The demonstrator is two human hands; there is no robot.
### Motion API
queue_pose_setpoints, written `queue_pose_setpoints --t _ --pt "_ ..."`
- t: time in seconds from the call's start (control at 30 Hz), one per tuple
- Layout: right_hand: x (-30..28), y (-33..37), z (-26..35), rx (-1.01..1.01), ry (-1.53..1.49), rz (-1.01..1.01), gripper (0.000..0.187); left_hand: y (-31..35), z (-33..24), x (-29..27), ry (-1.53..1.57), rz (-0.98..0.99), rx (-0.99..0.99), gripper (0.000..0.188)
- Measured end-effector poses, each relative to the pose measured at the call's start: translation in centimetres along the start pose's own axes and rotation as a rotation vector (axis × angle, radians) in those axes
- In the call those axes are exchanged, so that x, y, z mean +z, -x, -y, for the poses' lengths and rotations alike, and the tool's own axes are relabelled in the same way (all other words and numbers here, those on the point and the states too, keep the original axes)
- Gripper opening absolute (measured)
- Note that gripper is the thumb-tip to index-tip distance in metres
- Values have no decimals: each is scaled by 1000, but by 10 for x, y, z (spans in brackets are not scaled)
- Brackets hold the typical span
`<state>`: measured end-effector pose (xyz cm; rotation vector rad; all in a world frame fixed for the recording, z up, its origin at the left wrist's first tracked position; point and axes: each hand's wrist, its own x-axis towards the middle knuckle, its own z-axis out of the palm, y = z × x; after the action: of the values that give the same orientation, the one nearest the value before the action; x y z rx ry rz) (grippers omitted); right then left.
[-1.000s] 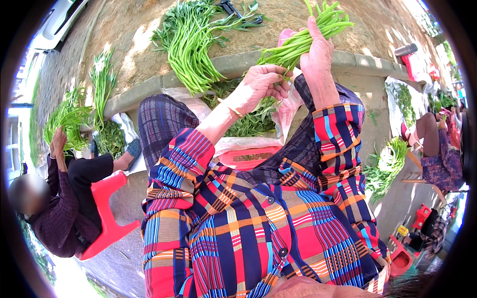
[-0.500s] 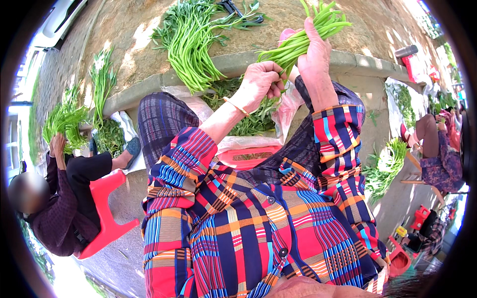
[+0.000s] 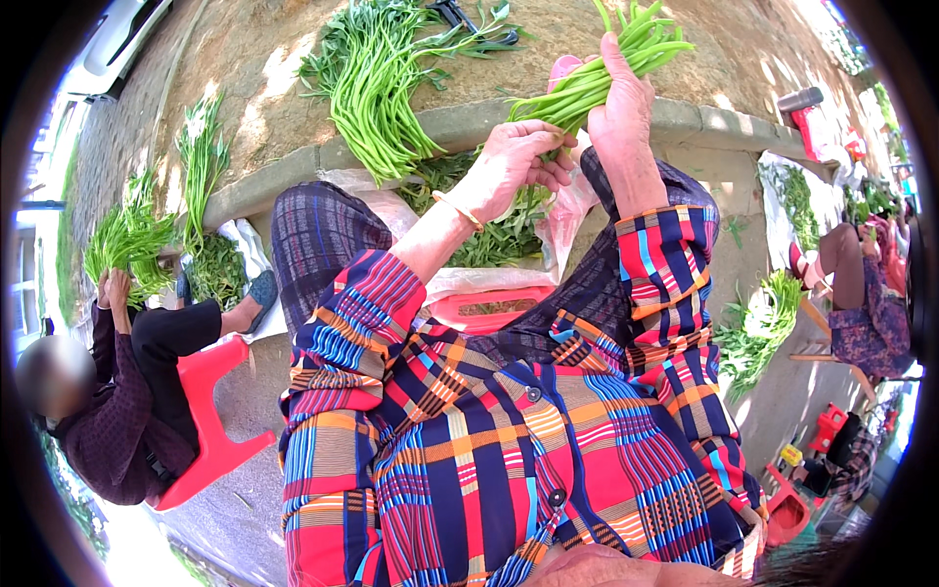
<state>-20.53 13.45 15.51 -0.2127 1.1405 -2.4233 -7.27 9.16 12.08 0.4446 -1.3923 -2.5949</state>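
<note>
Your left fingertips, on the left hand (image 3: 504, 171), pinch the lower end of the stem bundle (image 3: 567, 103); which stem, cannot tell. Your right hand (image 3: 623, 117) wraps its middle, thumb on top, above the kerb (image 3: 690, 122). Judged light, crisp, easily bruised: hold mid-length, loosely. Farther out: stem pile (image 3: 377, 108) crossing the kerb's near edge.

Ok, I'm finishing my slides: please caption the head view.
The right hand grips green stems; the left hand touches their lower end, with leaves below.

Sun-dappled dirt ground (image 3: 245, 68), grey curb (image 3: 680, 119), red stool (image 3: 202, 411)
</note>
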Motion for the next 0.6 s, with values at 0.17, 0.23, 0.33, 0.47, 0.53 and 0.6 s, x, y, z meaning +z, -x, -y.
queue_pose_setpoints --t 0.17,0.23,0.33,0.47,0.53,0.6 --pt "-4 -6 -3 14 -26 29 31 -3 -3 1 -155 0 -38 21" --pt "-2 -3 -5 8 -32 31 30 -3 -4 0 -226 -31 -73 20" --pt "-3 -3 -8 31 -13 23 30 -1 -1 3 -109 -171 -89 19" --pt "-3 -1 -15 46 -39 4 30 5 12 6 183 -319 -19 19" --pt "0 4 -18 26 -43 5 30 8 14 8 194 -397 5 20" --pt "0 5 -21 45 -69 -2 31 8 16 8 192 -439 36 20"
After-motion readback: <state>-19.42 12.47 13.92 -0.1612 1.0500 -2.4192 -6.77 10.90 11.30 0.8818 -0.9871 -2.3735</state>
